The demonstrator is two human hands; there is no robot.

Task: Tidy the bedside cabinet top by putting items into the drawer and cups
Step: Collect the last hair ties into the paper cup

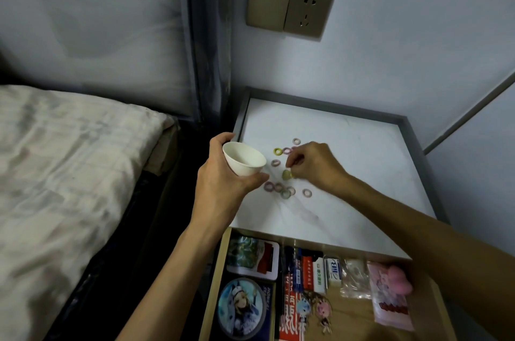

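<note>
My left hand grips a white paper cup, tilted toward the right, above the left edge of the white cabinet top. Several small coloured hair rings lie scattered on the top. My right hand hovers over them and pinches a yellow-green ring between its fingertips, just right of the cup. A yellow ring lies beyond the cup's rim. Below the top, the wooden drawer stands pulled out, filled with cards, boxes and keychains.
A bed with pale crumpled bedding lies to the left, a dark gap between it and the cabinet. A wall socket sits above the cabinet. A grey raised rim borders the top at back and right.
</note>
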